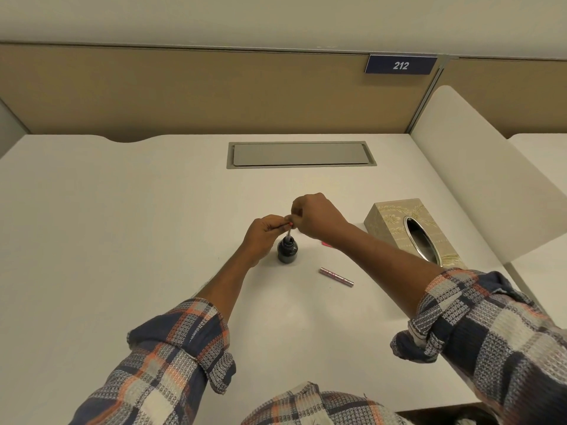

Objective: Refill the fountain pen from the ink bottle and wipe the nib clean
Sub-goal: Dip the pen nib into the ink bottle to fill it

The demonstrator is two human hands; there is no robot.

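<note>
A small dark ink bottle (287, 249) stands open on the white desk. A thin pen section with its converter (288, 234) points down into the bottle's mouth. My left hand (263, 236) pinches the upper part from the left. My right hand (317, 218) grips the top end from the right, fingers closed on it. The nib is hidden inside the bottle. A pink metallic pen barrel (336, 276) lies on the desk to the right of the bottle. A small pink piece (327, 244) shows just under my right wrist.
A beige tissue box (395, 223) with an oval opening stands at the right. A grey cable hatch (301, 154) is set into the desk (122, 225) at the back. A white divider panel (478, 179) rises on the right, and a tan partition runs behind.
</note>
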